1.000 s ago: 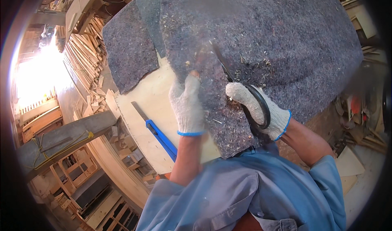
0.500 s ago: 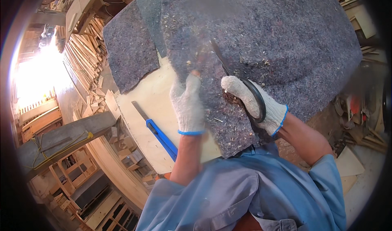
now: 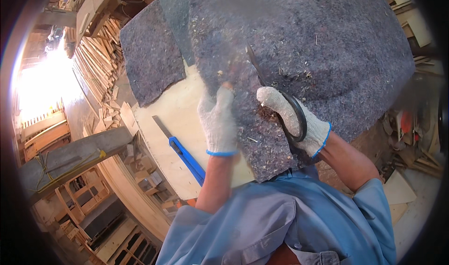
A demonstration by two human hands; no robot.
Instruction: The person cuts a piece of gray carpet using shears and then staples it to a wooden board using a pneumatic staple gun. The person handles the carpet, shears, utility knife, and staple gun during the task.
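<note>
A thick grey-purple felt sheet (image 3: 336, 45) lies over a pale wooden board (image 3: 161, 101). My left hand (image 3: 218, 120), in a white knit glove with a blue cuff, grips the sheet's left edge. One bare fingertip shows through the glove, and the other fingers are partly hidden. My right hand (image 3: 304, 124), gloved alike, is shut on large black-handled scissors (image 3: 297, 117). Their blades point away from me over the felt, and the lower part of the tool is hidden by hand and felt. Left of my left hand, a blue utility knife (image 3: 184, 159) rests on the board with its blade extended.
A separate felt piece (image 3: 152, 59) lies at the board's far left. A grey beam (image 3: 77, 159) with yellow cord stands left of the board. Piled wood strips (image 3: 96, 54) lie beyond, wooden frames (image 3: 86, 199) at lower left, and offcuts (image 3: 400, 187) at right.
The view has shifted slightly, so most things sit a little to the right. Both hands keep their holds, and the scissors appear slightly more closed.
</note>
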